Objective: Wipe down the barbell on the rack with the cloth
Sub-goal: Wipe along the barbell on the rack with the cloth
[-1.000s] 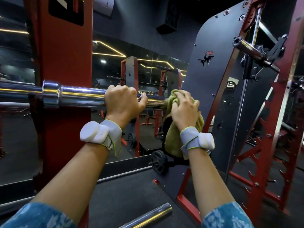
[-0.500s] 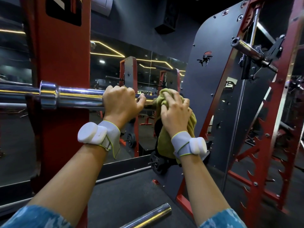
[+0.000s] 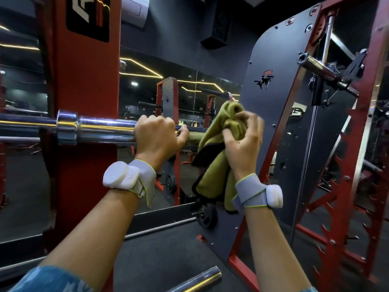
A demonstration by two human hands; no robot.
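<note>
Barbell (image 3: 99, 128): chrome, lying level across the red upright (image 3: 84, 85) of the rack, running in from 9 o'clock toward the centre. A thick collar ring sits just beside the upright, and yellow light streaks run along the metal.

Left hand (image 3: 156, 137): at the centre, wrapped overhand round the bar, knuckles up, thumb reaching toward 3 o'clock. A full grasp. There is a ring on one finger.

Right hand (image 3: 242, 135): just off centre toward 3 o'clock, fingers curled into a bunch of the cloth (image 3: 212, 167). The fingertips are blurred.

The cloth is olive green with a dark edge. Its top wad rises above bar level and the rest hangs toward 6 o'clock beside the wrist. It covers the bar's end. Cannot tell whether it touches the metal there.

Wrists: each has a grey strap (image 3: 147, 178) with lime trim, carrying a white pod (image 3: 117, 174).

Markings:
- A black plate (image 3: 88, 17) high on the upright at 11 o'clock bears a white angular mark, cut off by the frame edge and not readable as letters.
- A dark grey panel (image 3: 280, 114) at 2 o'clock carries a small red-and-black emblem (image 3: 265, 79). No wording is legible.

Around:
- A second chrome bar end (image 3: 317, 67) sits at 1 o'clock on the red frame.
- A small black weight plate (image 3: 207, 214) hangs on a peg below the cloth.
- A chrome tube (image 3: 197, 279) lies at 6 o'clock.
- A mirror (image 3: 143, 95) behind reflects yellow strip lights.
</note>
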